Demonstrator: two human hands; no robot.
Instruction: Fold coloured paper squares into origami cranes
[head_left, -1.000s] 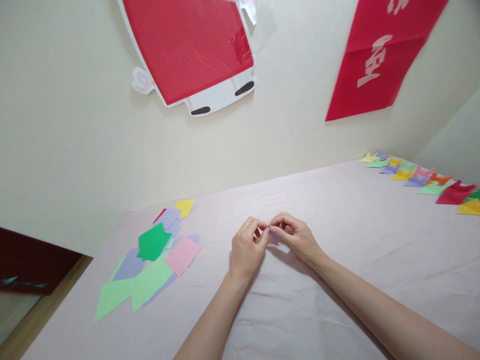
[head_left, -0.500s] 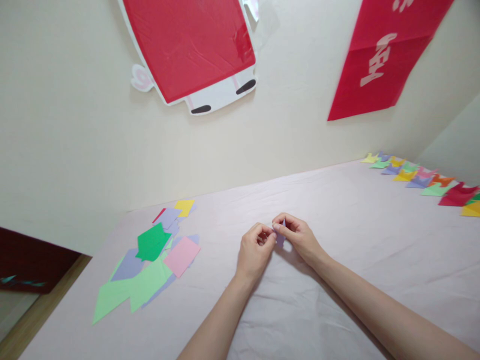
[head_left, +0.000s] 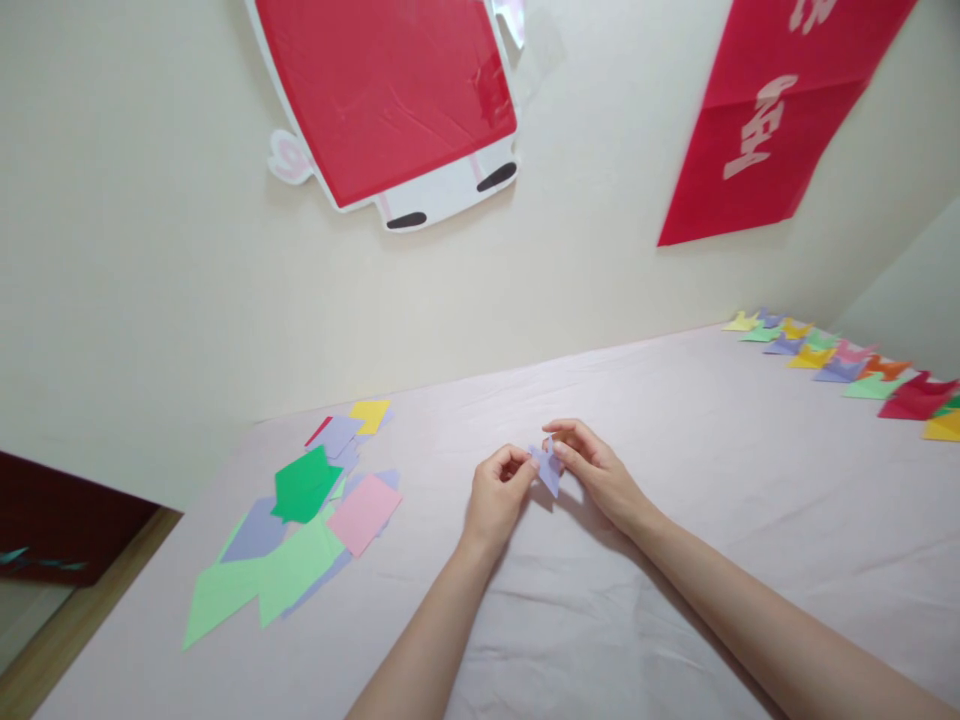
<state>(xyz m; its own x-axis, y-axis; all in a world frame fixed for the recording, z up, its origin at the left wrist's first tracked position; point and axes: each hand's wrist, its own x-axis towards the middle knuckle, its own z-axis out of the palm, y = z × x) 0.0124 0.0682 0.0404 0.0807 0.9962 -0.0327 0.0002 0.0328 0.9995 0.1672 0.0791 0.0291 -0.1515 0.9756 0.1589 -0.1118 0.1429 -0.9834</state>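
Observation:
A small lavender paper crane (head_left: 549, 471) is held just above the cloth, one wing pointing down toward me. My left hand (head_left: 501, 492) pinches its left end between thumb and forefinger. At the other end, my right hand (head_left: 592, 468) has its thumb and fingers on the upper right tip, partly covering it. Along the far right stands a row of folded paper cranes in several colours, among them a red one (head_left: 916, 396) and a light green one (head_left: 874, 386).
To the left lies a loose pile of coloured paper, with a dark green piece (head_left: 306, 485), a pink sheet (head_left: 365, 513) and light green pieces (head_left: 296, 570). A pale cloth (head_left: 450, 640) covers the surface. Behind it rises a wall (head_left: 585, 280) with red decorations (head_left: 397, 90).
The lavender crane has turned, so its wing faces me and more of it shows. My hands have moved slightly apart, and my right fingers have loosened a little around the tip.

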